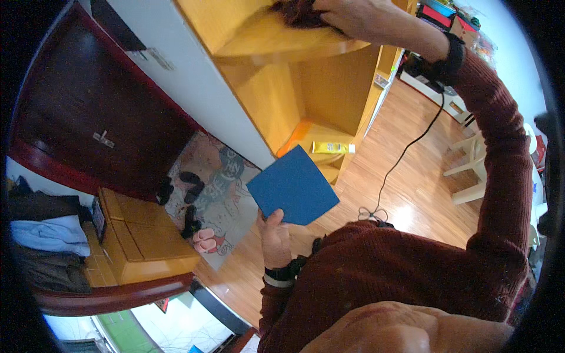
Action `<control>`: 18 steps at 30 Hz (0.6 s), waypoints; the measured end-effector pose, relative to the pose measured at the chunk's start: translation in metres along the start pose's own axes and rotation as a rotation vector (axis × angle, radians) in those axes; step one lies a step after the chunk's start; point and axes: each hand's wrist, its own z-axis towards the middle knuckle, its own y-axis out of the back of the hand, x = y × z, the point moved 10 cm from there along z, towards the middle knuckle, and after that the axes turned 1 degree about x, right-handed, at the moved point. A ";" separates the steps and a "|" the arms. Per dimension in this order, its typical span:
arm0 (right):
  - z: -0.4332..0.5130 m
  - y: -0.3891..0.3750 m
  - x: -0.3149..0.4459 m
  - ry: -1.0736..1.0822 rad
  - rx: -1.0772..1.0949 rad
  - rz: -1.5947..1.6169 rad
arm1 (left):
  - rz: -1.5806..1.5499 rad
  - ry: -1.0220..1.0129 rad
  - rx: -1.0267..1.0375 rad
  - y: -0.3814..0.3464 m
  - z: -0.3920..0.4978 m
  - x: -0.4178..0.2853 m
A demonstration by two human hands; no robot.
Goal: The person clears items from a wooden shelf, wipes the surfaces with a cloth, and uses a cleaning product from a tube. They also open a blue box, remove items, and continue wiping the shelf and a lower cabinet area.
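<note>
My left hand (274, 225) grips a flat blue square (293, 187) by its near corner, thumb on top. Up on a rounded wooden shelf (247, 42), my right hand (348, 15) holds a dark, crumpled cloth (300, 13) against the board; the frame's upper edge cuts off part of both. Below, on a lower shelf, lie a yellow tube with a white cap (333, 148) and a flat orange thing (295, 137), partly hidden by the blue square.
A black cable (408, 145) runs over the wood floor (388, 176) to my waist. Cream plastic stools (468, 163) stand at right. At left are a dark door (97, 101), a mat (234, 212) with black shoes (191, 187) and pink slippers (205, 240), and a wooden cabinet (145, 234).
</note>
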 end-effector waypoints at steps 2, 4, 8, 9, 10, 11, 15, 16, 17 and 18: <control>-0.020 0.029 0.003 -0.030 -0.221 0.223 | 0.063 -0.052 -0.021 0.002 -0.005 -0.014; -0.037 0.053 0.014 -0.058 -0.436 0.519 | 0.128 -0.019 -0.119 0.009 -0.015 -0.017; -0.070 0.062 0.081 -0.058 -0.670 0.867 | 0.040 -0.030 0.001 -0.018 -0.013 -0.023; -0.077 0.063 0.115 -0.007 -0.708 0.857 | -0.046 0.008 -0.005 -0.021 -0.007 -0.019; -0.084 0.064 0.150 0.044 -0.745 0.846 | -0.061 0.011 -0.059 -0.021 -0.007 -0.015; -0.092 0.066 0.188 0.113 -0.781 0.832 | -0.075 0.028 -0.141 -0.019 -0.009 -0.006; -0.100 0.048 0.262 0.274 -0.648 0.849 | 0.397 -0.083 0.066 -0.039 0.021 -0.011; -0.098 0.043 0.264 0.287 -0.627 0.843 | 0.508 -0.126 0.096 -0.042 0.021 -0.015; -0.092 0.039 0.254 0.236 -0.659 0.757 | 0.612 -0.246 0.179 -0.051 0.019 -0.026; -0.081 0.030 0.241 0.173 -0.639 0.723 | 0.325 -0.162 0.148 -0.049 0.008 -0.017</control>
